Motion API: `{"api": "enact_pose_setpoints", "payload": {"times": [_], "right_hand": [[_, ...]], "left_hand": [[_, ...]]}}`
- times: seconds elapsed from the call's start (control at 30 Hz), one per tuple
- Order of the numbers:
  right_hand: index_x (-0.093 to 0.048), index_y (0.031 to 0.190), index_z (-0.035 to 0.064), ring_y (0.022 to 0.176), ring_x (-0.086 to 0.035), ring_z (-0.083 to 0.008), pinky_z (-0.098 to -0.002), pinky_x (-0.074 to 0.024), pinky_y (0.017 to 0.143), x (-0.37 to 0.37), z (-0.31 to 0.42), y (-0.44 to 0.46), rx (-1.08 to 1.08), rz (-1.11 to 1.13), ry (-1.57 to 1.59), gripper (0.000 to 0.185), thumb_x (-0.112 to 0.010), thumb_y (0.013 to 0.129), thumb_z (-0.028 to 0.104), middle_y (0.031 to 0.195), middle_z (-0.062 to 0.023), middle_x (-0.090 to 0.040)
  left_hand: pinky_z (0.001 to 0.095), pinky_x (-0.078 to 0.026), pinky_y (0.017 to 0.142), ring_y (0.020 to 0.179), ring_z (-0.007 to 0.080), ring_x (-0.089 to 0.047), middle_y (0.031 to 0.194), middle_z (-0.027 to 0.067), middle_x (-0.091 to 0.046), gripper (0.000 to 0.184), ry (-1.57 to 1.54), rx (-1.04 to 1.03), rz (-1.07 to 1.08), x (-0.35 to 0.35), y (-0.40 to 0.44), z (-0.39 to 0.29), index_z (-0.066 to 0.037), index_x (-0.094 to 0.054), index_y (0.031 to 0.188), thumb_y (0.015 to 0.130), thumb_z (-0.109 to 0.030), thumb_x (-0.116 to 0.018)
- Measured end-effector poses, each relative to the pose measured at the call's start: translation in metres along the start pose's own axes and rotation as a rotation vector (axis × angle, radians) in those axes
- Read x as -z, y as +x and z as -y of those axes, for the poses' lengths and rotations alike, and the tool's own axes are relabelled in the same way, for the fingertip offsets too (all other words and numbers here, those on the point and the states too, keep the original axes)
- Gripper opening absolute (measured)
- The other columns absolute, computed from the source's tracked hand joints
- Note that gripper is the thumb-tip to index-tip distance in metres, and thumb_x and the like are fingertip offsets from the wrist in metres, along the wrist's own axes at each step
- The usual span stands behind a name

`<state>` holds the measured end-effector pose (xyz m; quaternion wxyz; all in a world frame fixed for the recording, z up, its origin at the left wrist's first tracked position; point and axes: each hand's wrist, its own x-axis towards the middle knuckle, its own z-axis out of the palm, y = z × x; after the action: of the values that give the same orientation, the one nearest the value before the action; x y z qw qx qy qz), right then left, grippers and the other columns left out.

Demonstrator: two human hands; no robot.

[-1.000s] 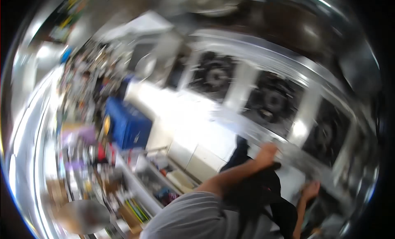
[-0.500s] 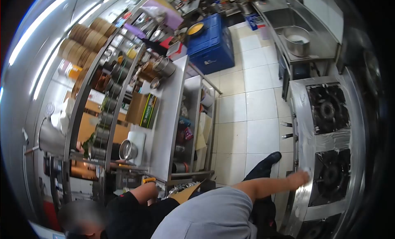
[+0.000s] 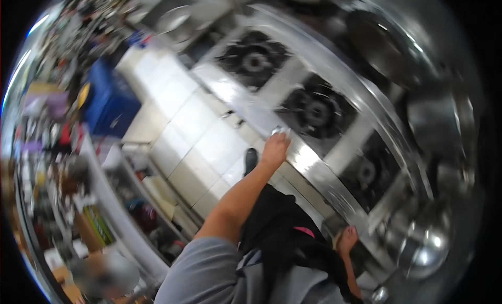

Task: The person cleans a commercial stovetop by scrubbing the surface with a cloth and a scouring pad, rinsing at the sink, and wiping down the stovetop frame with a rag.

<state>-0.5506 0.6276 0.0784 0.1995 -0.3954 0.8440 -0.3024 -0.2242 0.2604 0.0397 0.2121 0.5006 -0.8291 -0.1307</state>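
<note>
1. Nearest, at half past four: one right grip (image 3: 346,241), mine, beside the front of the stove (image 3: 308,160). I cannot tell whether it grasps anything; were I leaning there, it could slide along the glossy metal.
2. Just off centre, towards two o'clock: one pale wad (image 3: 280,130) at the stove's front edge, with my left grip (image 3: 275,148) clenched around it. Pinched only by the fingertips, it could drop over the edge.
3. Close in, at eleven o'clock: two dark handles (image 3: 228,114) along the stove's front; a careless wrist might knock them.
4. Stove top: three burners (image 3: 317,111), at twelve, two and nearly half past three. Their heat cannot be seen; overreaching risks burnt or scraped knuckles.
5. Below centre, at six o'clock: one dark shoe (image 3: 251,162) on the tiled floor (image 3: 183,131). Wet tiles, if wet they are, would cost me my footing.
6. Beyond, at four o'clock: shiny metalware (image 3: 426,251), too blurred to count.
7. Farthest, at half past nine: one blue crate (image 3: 110,102).
</note>
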Motion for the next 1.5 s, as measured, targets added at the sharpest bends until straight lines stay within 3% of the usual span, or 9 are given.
{"api": "enact_pose_setpoints", "payload": {"times": [0.07,0.2,0.47,0.77,0.93,1.1,1.27,1.4,1.5], "right_hand": [[-0.048,0.075,0.0014,0.064,-0.039,-0.0118,-0.0311,-0.0364,0.058,0.002,-0.018,-0.013,-0.049,-0.049,0.042,0.011,-0.054,0.082,0.008,0.066,-0.0040,-0.042],[-0.050,0.075,-0.0014,0.064,-0.045,-0.0208,-0.0349,-0.0421,0.063,0.021,-0.041,-0.047,-0.207,-0.109,0.062,0.010,-0.054,0.080,0.007,0.067,-0.0137,-0.047],[-0.054,0.075,-0.0004,0.064,-0.050,-0.0217,-0.0353,-0.0431,0.063,0.019,-0.058,-0.102,-0.379,-0.098,0.045,0.008,-0.055,0.079,0.007,0.066,-0.0141,-0.052],[-0.055,0.075,-0.0010,0.061,-0.051,-0.0208,-0.0356,-0.0430,0.060,0.028,-0.067,-0.110,-0.364,-0.174,0.078,0.012,-0.056,0.080,0.010,0.064,-0.0136,-0.053],[-0.056,0.074,-0.0010,0.061,-0.051,-0.0159,-0.0349,-0.0430,0.059,0.023,-0.061,-0.123,-0.408,-0.048,0.056,0.014,-0.054,0.082,0.011,0.063,-0.0090,-0.054],[-0.055,0.075,-0.0019,0.063,-0.053,-0.0219,-0.0375,-0.0442,0.063,0.036,-0.051,-0.134,-0.407,-0.151,0.031,0.016,-0.055,0.080,0.013,0.065,-0.0141,-0.053],[-0.055,0.071,0.0013,0.062,-0.050,-0.0157,-0.0345,-0.0420,0.059,0.031,-0.056,-0.156,-0.481,-0.156,0.000,0.011,-0.053,0.077,0.011,0.062,-0.0064,-0.053],[-0.055,0.071,0.0021,0.062,-0.051,-0.0155,-0.0344,-0.0424,0.059,0.012,-0.091,-0.178,-0.539,-0.054,-0.005,0.012,-0.054,0.077,0.012,0.062,-0.0059,-0.054],[-0.057,0.072,0.0021,0.062,-0.051,-0.0152,-0.0341,-0.0428,0.059,0.014,-0.095,-0.160,-0.478,-0.016,0.000,0.013,-0.055,0.078,0.013,0.062,-0.0057,-0.055]], "left_hand": [[0.0490,-0.048,0.087,0.103,0.0344,-0.061,0.100,0.0150,-0.064,0.016,-0.138,-0.175,0.157,-0.017,-0.010,-0.007,-0.006,-0.070,0.090,0.079,-0.006,-0.058],[0.0477,-0.051,0.083,0.098,0.0361,-0.063,0.102,0.0173,-0.065,0.017,0.076,-0.198,0.150,-0.011,0.021,0.098,-0.005,-0.070,0.092,0.078,-0.005,-0.060],[0.0489,-0.047,0.087,0.107,0.0310,-0.061,0.114,0.0134,-0.065,0.019,0.000,-0.165,0.233,-0.062,-0.018,-0.114,-0.006,-0.070,0.093,0.077,-0.006,-0.059],[0.0438,-0.050,0.077,0.095,0.0301,-0.060,0.101,0.0101,-0.061,0.014,0.079,-0.169,0.001,-0.077,-0.007,-0.097,-0.007,-0.069,0.090,0.080,-0.012,-0.060],[0.0438,-0.049,0.081,0.105,0.0280,-0.059,0.112,0.0105,-0.061,0.017,0.069,-0.364,0.378,-0.062,-0.005,-0.117,-0.008,-0.070,0.092,0.086,-0.015,-0.056],[0.0504,-0.050,0.077,0.092,0.0368,-0.062,0.098,0.0177,-0.065,0.017,-0.034,-0.085,0.014,-0.022,0.039,0.060,-0.001,-0.069,0.098,0.086,-0.006,-0.059],[0.0549,-0.043,0.097,0.104,0.0435,-0.057,0.111,0.0244,-0.061,0.034,0.058,0.076,-0.194,-0.062,0.007,0.024,0.000,-0.064,0.112,0.079,0.000,-0.057],[0.0575,-0.038,0.106,0.126,0.0406,-0.049,0.126,0.0236,-0.057,0.032,-0.131,-0.199,0.278,-0.052,-0.062,-0.090,-0.004,-0.064,0.113,0.084,-0.003,-0.052],[0.0583,-0.040,0.103,0.123,0.0412,-0.052,0.127,0.0222,-0.058,0.028,-0.153,-0.217,0.360,-0.043,-0.056,-0.011,-0.005,-0.066,0.109,0.083,-0.004,-0.053]]}}
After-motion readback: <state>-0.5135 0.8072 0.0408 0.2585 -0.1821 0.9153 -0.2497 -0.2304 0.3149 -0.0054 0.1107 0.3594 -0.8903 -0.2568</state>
